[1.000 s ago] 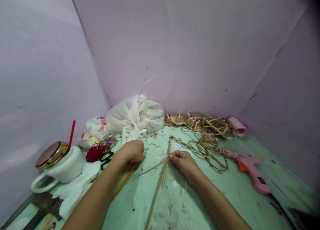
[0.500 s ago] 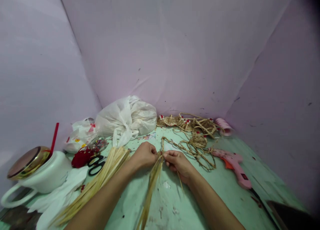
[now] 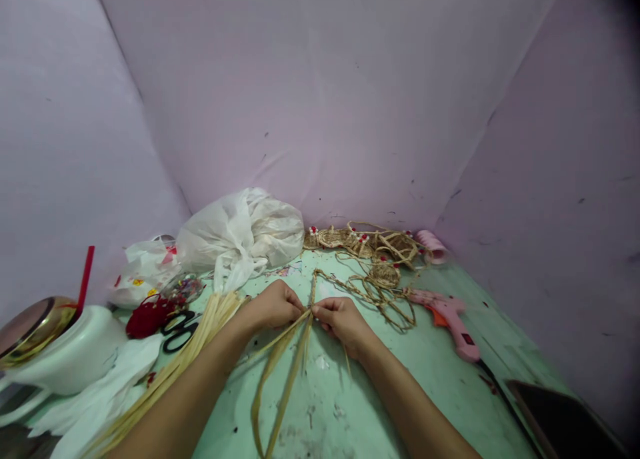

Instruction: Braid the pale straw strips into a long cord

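A thin braid of dry plant fibre (image 3: 314, 286) rises from between my two hands and runs on to a coiled heap of braided cord (image 3: 383, 302) on the right. My left hand (image 3: 280, 304) is closed, pinching fibre strands near the braid's working end. Thumb and fingertips of my right hand (image 3: 337, 319) pinch the same end from the other side. Loose raffia-like strands (image 3: 287, 392) hang from this point towards me, split into separate bunches. A bundle of pale unbraided strands (image 3: 210, 326) lies left of my left hand, partly under the forearm.
A pink glue gun (image 3: 450, 316) with a black cable lies on the right, near a dark flat object (image 3: 560, 419). Black-handled scissors (image 3: 180, 332), a white pot (image 3: 75, 359) and a plastic bag (image 3: 245, 232) stand left. Woven pieces with red beads (image 3: 360, 242) and a pink spool (image 3: 431, 246) line the back.
The hanging strands have spread apart, with some drawn to the left by my left hand. Both hands keep their pinch near the braid's end. The whole view has shifted slightly.
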Demonstrator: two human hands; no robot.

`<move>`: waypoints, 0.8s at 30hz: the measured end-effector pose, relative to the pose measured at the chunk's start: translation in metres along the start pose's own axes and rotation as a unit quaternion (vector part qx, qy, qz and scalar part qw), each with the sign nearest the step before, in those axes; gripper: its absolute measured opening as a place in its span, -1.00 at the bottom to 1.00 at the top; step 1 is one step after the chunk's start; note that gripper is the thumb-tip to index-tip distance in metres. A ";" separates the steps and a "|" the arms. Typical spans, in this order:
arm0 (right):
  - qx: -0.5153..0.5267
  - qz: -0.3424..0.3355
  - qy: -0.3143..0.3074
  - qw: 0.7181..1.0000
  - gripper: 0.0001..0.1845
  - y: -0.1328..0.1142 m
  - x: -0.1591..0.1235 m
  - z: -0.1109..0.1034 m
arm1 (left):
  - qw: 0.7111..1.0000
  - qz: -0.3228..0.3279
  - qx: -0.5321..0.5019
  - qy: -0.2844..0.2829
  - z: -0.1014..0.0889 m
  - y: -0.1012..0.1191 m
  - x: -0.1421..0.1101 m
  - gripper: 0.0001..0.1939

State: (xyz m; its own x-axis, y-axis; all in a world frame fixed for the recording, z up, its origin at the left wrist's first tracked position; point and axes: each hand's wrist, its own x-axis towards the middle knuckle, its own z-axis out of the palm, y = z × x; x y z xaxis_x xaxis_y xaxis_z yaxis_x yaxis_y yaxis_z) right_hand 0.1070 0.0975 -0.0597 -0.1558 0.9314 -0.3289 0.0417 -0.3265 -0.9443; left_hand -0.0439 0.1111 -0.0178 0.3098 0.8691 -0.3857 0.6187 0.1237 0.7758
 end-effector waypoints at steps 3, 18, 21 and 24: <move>-0.007 -0.007 0.005 1.000 -0.87 0.000 0.000 0.001 | 1.000 -0.006 0.010 -0.017 0.000 0.000 -0.001 -0.82; -0.048 -0.033 0.003 0.998 -0.83 0.005 0.003 0.001 | 0.987 -0.092 -0.129 -0.004 0.002 -0.006 0.009 -0.89; -0.052 -0.039 0.003 0.998 -0.83 0.006 0.003 0.000 | 0.977 -0.101 -0.187 -0.005 0.005 -0.009 0.013 -0.87; -0.062 -0.049 0.003 0.997 -0.83 0.006 0.003 0.000 | 0.972 -0.097 -0.210 -0.023 0.006 -0.010 0.015 -0.84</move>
State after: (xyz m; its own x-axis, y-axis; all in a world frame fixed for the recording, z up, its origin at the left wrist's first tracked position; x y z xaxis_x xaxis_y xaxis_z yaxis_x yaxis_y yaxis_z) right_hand 0.1065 0.0985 -0.0661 -0.1593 0.9589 -0.2348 0.1476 -0.2120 -0.9661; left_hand -0.0408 0.1200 -0.0345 0.2543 0.7884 -0.5602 0.3216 0.4774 0.8178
